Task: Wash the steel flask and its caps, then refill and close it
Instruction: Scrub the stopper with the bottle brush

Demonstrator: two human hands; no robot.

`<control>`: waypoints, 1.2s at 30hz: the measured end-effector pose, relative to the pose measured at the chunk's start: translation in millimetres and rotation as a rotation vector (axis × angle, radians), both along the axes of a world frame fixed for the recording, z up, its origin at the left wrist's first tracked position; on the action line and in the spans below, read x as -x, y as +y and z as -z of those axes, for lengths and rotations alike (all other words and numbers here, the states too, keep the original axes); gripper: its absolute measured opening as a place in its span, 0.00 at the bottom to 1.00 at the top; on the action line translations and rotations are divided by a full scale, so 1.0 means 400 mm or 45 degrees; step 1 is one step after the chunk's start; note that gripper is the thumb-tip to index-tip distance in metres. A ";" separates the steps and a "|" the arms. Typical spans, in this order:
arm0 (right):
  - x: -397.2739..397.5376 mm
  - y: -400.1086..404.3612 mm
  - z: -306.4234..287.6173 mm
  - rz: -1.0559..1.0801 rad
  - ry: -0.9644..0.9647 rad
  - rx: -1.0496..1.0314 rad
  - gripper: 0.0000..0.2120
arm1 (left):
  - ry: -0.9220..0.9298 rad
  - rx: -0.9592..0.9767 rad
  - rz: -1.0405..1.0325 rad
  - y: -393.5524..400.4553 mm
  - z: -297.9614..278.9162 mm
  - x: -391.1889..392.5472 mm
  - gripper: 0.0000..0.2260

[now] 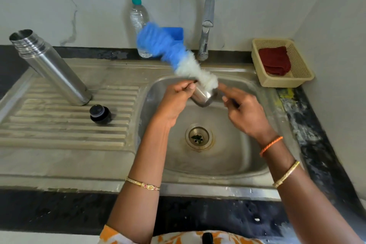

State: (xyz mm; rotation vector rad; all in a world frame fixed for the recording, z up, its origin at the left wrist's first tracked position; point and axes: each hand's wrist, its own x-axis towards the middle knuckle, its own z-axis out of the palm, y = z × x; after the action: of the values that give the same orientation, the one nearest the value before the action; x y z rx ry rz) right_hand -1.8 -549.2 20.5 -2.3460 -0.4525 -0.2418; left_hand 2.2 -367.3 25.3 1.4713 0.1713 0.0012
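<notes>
Over the sink basin [227, 162]: steel cap [204, 96], cup-shaped, polished and wet-looking, gripped by the left hand [175, 97], likely so runoff falls to the drain. Right hand [244, 109] curls round a blurred blue-and-white bottle brush [174, 53] beside the cap. Steel flask [49, 65], open-mouthed, stands on the ribbed drainboard [65, 134]; black inner cap [100, 114] just beside it, both apparently set aside.

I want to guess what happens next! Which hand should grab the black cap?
Probably the left hand. The black cap sits on the draining board on its side, nearer than the right hand, which holds the brush; first it must drop the steel cup.
</notes>
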 end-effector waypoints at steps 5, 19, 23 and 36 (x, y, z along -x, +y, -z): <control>-0.047 -0.004 0.004 -0.009 0.467 -0.303 0.18 | 0.064 0.702 0.050 0.004 0.015 0.022 0.11; 0.127 0.068 0.159 0.405 0.229 -0.889 0.20 | 0.297 1.062 -0.346 -0.013 0.002 0.001 0.06; 0.140 0.045 0.186 0.227 -0.009 -0.645 0.20 | 0.466 0.997 -0.355 -0.019 0.046 0.005 0.08; 0.121 0.056 0.199 0.028 0.135 -0.497 0.20 | 0.584 0.959 -0.269 0.016 0.097 0.013 0.11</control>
State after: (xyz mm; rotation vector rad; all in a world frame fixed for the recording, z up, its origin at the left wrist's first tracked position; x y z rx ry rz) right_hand -50.4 -526.7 -59.0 -1.9714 -0.2972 -0.1948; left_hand -3.0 -361.0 -13.4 0.6771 0.6279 -0.2099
